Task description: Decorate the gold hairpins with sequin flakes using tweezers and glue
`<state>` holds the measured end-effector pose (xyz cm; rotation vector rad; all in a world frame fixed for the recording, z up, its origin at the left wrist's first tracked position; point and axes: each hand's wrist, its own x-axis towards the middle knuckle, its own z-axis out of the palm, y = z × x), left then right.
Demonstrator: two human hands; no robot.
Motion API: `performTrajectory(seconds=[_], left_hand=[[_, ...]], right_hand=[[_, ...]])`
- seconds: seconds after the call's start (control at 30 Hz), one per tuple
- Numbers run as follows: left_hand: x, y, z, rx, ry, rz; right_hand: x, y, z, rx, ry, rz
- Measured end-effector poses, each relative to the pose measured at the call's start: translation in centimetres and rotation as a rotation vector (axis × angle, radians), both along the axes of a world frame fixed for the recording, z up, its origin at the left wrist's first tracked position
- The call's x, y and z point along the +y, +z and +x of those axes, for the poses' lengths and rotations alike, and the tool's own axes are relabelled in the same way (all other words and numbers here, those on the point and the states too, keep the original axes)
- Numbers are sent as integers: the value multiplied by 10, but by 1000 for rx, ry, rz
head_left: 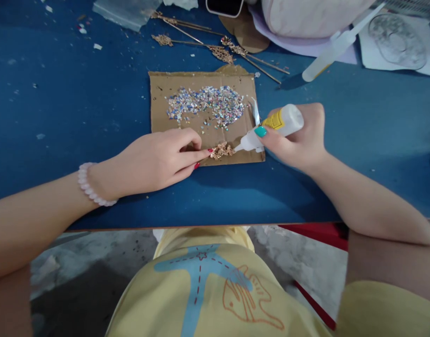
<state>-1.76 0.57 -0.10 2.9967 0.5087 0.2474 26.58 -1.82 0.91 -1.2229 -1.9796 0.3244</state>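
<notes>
My right hand is wrapped round a white squeeze glue bottle with a yellow label, tilted down to the left. Its narrow nozzle tip meets the right end of a small gold-coloured filigree hair ornament. On the ornament's left side, my left hand steadies it with the index fingertip, the thumb close below and the other fingers curled. The ornament lies near the front edge of a cardboard sheet. Behind it on the sheet spreads a pile of tiny shiny multicoloured chips.
Several gold hairpins lie behind the cardboard. A second white bottle with a long nozzle rests at the back right, beside a paper with a round drawing. A slim silvery tool is partly hidden by my right hand. A plastic bag is at back left.
</notes>
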Motion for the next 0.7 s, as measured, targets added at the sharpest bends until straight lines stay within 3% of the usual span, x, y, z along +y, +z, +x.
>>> performTrajectory(seconds=[0.7], left_hand=[[-1,2,2,-4,7,-1]], right_hand=[[0,-2,-3,19,-23,36]])
